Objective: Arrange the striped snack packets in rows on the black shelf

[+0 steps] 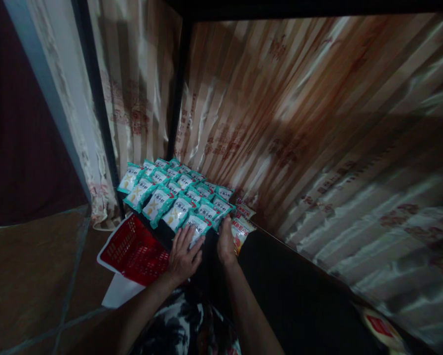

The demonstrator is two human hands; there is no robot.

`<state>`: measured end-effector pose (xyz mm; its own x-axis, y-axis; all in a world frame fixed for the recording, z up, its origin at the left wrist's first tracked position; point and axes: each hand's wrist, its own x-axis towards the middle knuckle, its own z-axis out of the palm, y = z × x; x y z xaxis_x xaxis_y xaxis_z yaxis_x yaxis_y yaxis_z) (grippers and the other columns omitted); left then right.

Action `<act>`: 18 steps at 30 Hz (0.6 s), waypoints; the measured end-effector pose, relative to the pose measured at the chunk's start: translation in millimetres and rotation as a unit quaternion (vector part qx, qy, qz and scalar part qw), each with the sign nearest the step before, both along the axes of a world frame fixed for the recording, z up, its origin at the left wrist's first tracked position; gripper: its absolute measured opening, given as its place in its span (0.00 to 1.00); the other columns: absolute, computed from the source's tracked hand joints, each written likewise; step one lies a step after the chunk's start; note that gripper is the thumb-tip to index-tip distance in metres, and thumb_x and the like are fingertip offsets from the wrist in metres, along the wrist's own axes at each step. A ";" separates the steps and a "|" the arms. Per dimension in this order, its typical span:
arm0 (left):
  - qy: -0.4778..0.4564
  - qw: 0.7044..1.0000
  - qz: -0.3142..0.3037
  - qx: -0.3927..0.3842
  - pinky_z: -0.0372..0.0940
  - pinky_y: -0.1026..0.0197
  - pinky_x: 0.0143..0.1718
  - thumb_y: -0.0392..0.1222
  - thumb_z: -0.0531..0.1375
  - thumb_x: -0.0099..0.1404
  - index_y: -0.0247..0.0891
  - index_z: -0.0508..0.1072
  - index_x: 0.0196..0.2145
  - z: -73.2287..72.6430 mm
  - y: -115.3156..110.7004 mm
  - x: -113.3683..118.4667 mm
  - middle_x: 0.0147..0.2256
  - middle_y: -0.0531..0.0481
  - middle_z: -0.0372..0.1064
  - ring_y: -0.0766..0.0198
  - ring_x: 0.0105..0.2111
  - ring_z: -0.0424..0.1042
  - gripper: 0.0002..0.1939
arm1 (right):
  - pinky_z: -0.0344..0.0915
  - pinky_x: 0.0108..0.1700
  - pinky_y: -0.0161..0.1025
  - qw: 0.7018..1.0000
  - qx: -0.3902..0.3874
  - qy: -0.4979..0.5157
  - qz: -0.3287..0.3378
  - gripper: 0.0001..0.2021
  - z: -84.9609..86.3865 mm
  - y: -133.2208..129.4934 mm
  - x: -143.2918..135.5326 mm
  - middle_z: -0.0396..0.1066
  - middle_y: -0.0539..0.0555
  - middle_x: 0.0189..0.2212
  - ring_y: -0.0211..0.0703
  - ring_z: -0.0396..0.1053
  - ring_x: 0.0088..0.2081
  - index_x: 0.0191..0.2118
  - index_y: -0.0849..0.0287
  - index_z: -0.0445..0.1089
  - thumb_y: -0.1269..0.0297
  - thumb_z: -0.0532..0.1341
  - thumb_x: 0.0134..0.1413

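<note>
Several teal-and-white snack packets point(158, 203) lie in overlapping rows on a dark shelf point(288, 286). My left hand point(184, 254) rests with fingers spread on the front packet point(198, 227) of the nearest row. At the right end of the rows my right hand point(226, 242) is held edge-on, its fingers extended against the side of the teal packets. They are partly hidden, and no packet is plainly gripped in them. Just right of that hand sits a white-and-yellow snack packet point(240, 231) with red print, and a similar one lies behind it.
A red plastic basket point(132, 249) with a white rim stands on the tiled floor point(29, 276), below the shelf's left end. Pale printed curtains point(280, 98) hang behind the shelf, between dark frame posts point(180, 88). Another packet point(380, 328) lies at the lower right.
</note>
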<state>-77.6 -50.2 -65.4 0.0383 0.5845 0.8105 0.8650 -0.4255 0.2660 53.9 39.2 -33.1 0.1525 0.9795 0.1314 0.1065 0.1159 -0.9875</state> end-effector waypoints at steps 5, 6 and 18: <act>-0.003 1.000 -0.005 -0.012 0.51 0.41 0.59 0.36 0.55 0.63 0.43 0.65 0.56 -1.3 1.1 -0.5 0.64 0.42 0.46 0.48 0.63 0.48 0.23 | 0.44 0.63 0.43 0.999 -0.022 0.016 -0.024 0.39 -6.4 7.9 -5.4 0.49 0.49 0.64 0.42 0.45 0.65 0.65 0.54 0.46 0.36 0.41 0.54; -0.003 1.000 -0.004 -0.013 0.51 0.41 0.59 0.36 0.55 0.63 0.43 0.65 0.56 -1.4 1.0 -0.5 0.64 0.42 0.46 0.48 0.63 0.48 0.22 | 0.44 0.64 0.42 0.999 -0.025 0.014 -0.027 0.39 -6.9 8.6 -5.5 0.49 0.49 0.64 0.42 0.45 0.65 0.65 0.54 0.46 0.36 0.41 0.54; 0.006 1.000 -0.003 -0.012 0.51 0.42 0.59 0.37 0.55 0.63 0.43 0.67 0.54 3.2 0.0 0.0 0.64 0.42 0.48 0.47 0.63 0.48 0.21 | 0.43 0.64 0.40 1.000 -0.026 -0.010 -0.012 0.39 -2.4 5.5 -2.0 0.50 0.51 0.64 0.43 0.44 0.65 0.64 0.56 0.50 0.36 0.41 0.54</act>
<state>-77.6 -50.1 -62.2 0.0512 0.6043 0.7951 0.8659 -0.4236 0.2661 51.9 44.7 -35.6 0.1740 0.9811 0.0842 0.1278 0.0622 -0.9898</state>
